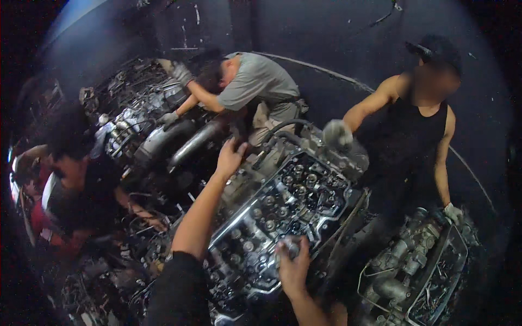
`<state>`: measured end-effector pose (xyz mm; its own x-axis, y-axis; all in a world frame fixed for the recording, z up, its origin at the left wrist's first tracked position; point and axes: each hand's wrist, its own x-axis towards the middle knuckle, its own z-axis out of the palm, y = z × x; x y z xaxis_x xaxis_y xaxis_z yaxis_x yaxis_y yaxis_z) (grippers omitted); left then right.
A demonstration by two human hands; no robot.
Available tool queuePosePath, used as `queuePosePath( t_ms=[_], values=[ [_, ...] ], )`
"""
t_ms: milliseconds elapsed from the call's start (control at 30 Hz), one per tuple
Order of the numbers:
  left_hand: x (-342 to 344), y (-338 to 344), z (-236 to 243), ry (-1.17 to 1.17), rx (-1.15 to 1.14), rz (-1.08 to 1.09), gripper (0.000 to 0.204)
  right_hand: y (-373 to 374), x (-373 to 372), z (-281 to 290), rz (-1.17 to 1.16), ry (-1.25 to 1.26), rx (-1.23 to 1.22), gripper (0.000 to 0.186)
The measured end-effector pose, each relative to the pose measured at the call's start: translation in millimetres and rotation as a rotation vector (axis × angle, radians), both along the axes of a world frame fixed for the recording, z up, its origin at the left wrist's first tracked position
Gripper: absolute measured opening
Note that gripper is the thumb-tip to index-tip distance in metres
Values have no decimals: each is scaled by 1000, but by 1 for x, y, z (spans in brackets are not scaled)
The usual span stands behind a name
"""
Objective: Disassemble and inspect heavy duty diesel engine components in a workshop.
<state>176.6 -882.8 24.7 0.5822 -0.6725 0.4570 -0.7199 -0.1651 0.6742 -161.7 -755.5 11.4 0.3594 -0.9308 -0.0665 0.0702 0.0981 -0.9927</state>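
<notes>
In the head view, an open engine (pixel 283 209) lies slantwise before the person, its pale metal rim around dark, shiny inner parts. The left hand (pixel 231 158) is at the engine's far left side, fingers loosely bent and thumb apart; I cannot tell whether it grips anything. The right hand (pixel 294 267), over the near end, pinches a small grey metal piece (pixel 292 248), too blurred to identify. Across the engine, a co-worker in a black top (pixel 416 127) has a gloved hand (pixel 338 133) near its far end.
</notes>
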Motion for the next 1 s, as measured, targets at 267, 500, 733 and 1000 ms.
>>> queuePosePath(
  t_ms=[267,500,733,1000],
  values=[
    [-265,241,-35,1136,140,-218,60,80,20,26,32,-233,-190,52],
    [-213,447,65,1090,-181,329,38,225,-29,80,686,-332,251,53],
    [-172,731,42,253,86,680,35,291,-26,2,716,736,-788,16],
    [-181,875,-48,-18,374,886,41,248,43,-80,864,1056,-1500,20]
  ],
)
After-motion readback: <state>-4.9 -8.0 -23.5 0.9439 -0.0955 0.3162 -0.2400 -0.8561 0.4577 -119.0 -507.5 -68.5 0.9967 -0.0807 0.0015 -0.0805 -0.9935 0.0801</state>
